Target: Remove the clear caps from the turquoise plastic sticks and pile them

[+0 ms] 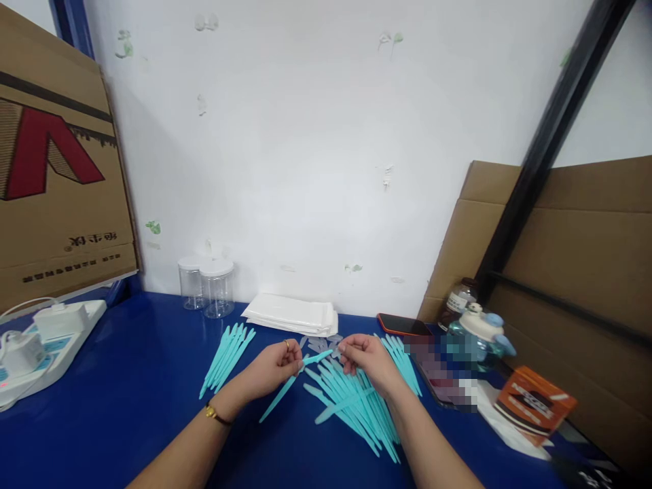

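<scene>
My left hand pinches a slim turquoise eyebrow razor, its tip pointing right. My right hand is closed in a pinch close to that tip; whatever small thing its fingers hold is hard to make out. Below my left fingers, another turquoise razor slants towards the front. A large loose pile of the same razors lies under and beside my right hand. Small clear plastic caps are scattered just behind both hands.
More razors lie at left and right. At the back are white packets and two clear jars. Phones, a teal bottle and an orange box sit right; a power strip is far left.
</scene>
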### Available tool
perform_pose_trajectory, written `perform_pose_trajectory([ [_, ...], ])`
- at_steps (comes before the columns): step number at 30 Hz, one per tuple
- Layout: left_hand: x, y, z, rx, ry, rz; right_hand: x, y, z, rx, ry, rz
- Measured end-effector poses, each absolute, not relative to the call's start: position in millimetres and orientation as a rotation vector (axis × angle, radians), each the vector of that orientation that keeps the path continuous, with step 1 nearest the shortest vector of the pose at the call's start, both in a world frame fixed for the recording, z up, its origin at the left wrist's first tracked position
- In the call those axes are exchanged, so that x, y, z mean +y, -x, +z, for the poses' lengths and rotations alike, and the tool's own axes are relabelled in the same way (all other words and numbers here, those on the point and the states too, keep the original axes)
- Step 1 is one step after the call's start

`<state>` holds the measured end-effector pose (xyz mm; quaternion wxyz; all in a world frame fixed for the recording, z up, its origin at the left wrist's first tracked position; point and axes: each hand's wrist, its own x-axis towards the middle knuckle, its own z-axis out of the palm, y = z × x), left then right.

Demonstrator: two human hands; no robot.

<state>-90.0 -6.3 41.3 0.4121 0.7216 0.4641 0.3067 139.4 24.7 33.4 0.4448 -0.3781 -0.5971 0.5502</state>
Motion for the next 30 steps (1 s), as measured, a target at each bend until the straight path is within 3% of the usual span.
perform_pose_trajectory([
  [11, -4, 79, 27, 1.125, -1.807, 0.764, 18, -124, 25, -1.578, 0.946, 1.434],
  [15, 1, 98, 38, 1.373, -1.911, 0.821, 24, -137, 23, -1.674, 1.171, 1.369],
  [18, 10, 134, 46, 1.864, -1.940, 0.917, 31, -148, 18, -1.836, 1.366, 1.060],
  [21, 16, 166, 45, 2.183, -1.857, 0.790, 36, -152, 14, -1.953, 1.470, 0.629],
  [30, 22, 166, 23, 2.355, -1.876, 0.432, 61, -94, 31, -2.488, 1.212, 0.155],
])
